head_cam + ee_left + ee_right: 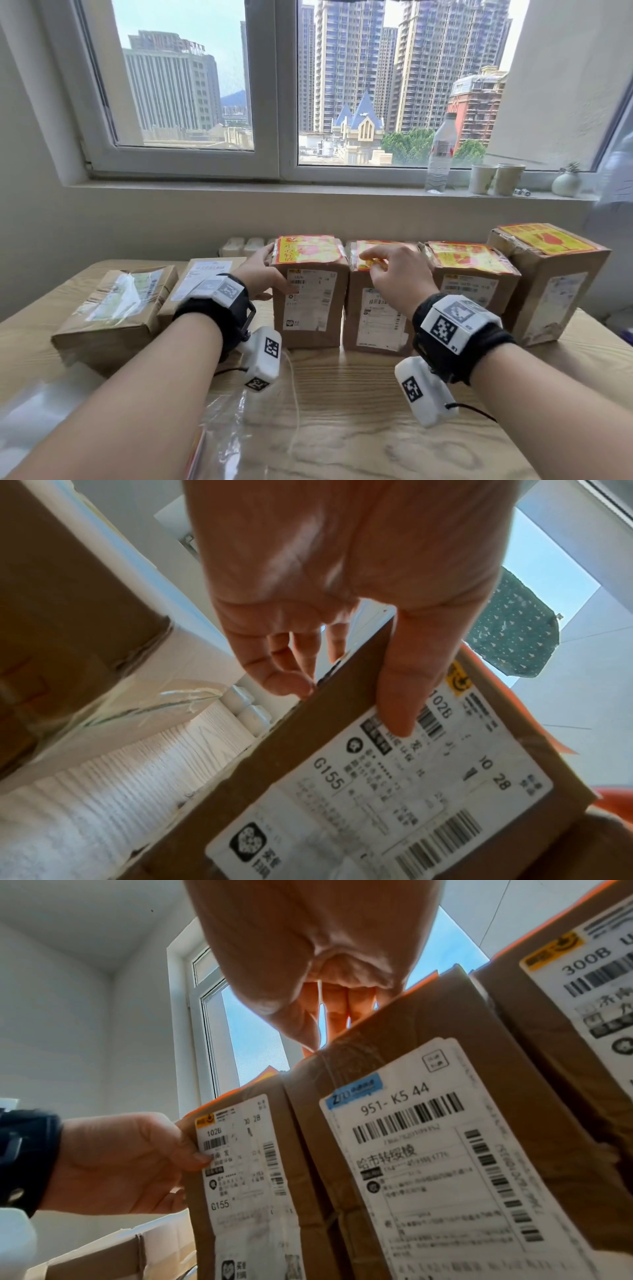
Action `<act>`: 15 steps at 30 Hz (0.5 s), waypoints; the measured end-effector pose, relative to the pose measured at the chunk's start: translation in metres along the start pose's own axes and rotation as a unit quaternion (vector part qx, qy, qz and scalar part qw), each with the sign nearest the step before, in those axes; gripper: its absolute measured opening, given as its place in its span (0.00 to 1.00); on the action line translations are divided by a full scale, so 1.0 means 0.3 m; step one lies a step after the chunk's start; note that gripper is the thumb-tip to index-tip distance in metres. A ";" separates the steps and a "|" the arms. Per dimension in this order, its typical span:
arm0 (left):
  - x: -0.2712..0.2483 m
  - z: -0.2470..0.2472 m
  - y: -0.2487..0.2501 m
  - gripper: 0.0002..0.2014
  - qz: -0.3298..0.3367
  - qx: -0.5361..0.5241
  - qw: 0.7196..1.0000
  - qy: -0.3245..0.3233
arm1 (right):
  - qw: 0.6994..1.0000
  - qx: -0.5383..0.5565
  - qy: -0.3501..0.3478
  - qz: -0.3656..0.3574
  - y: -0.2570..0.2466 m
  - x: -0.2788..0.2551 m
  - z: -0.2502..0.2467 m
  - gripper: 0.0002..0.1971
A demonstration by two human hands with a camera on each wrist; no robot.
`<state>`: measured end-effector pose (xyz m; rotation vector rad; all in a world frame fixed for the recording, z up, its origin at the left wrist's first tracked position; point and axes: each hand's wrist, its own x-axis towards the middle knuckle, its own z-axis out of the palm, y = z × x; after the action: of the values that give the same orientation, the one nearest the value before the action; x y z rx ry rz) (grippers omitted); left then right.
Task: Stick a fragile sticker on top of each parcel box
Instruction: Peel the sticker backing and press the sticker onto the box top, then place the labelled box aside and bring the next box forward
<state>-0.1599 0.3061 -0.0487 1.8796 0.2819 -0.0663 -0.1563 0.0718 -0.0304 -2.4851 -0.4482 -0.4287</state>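
Worktop (342,394) nearest; behind it, left hand (262,274) grasps the G155 box (310,308), stickered on top. Right hand (397,270) fingers (371,255) curl onto the sticker (368,263) atop the next box (376,318). Risk: uneven pressing creases it.

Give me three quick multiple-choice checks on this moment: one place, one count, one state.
1. Where is the left hand?
A. on the bottle
B. gripping the G155 box
C. flat on the table

2. How many boxes show a sticker on top?
A. two
B. four
C. six

3. What is the right hand doing?
A. hanging idle
B. lifting a cup
C. fingers on the sticker atop the 951 box

Answers: B, thumb lies on its label; B, four upright boxes have yellow-red tops, two flat ones none; C, head view shows fingertips there.
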 end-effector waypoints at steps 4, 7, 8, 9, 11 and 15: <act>-0.041 -0.015 0.008 0.49 -0.001 0.016 1.000 0.010 | 0.999 0.034 0.010 -0.015 -0.035 -0.015 -0.004 0.16; -0.089 -0.045 0.024 0.46 0.001 0.002 1.000 0.028 | 0.996 0.072 0.039 -0.043 -0.091 -0.033 -0.009 0.14; -0.103 -0.062 0.026 0.44 0.006 0.001 0.999 0.037 | 0.994 0.085 0.051 -0.051 -0.114 -0.038 -0.009 0.14; -0.117 -0.082 0.024 0.43 0.014 0.004 0.999 0.048 | 0.991 0.099 0.062 -0.058 -0.139 -0.045 -0.006 0.13; -0.139 -0.134 0.011 0.38 0.026 0.001 0.996 0.084 | 0.987 0.126 0.068 -0.067 -0.191 -0.055 0.008 0.13; -0.178 -0.256 -0.067 0.28 0.013 -0.005 0.985 0.173 | 0.982 0.162 0.015 -0.092 -0.297 -0.079 0.090 0.12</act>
<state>-0.2234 0.3757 -0.0325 1.8796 0.4945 0.2815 -0.2081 0.1520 -0.0185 -2.1291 -0.6827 -0.4285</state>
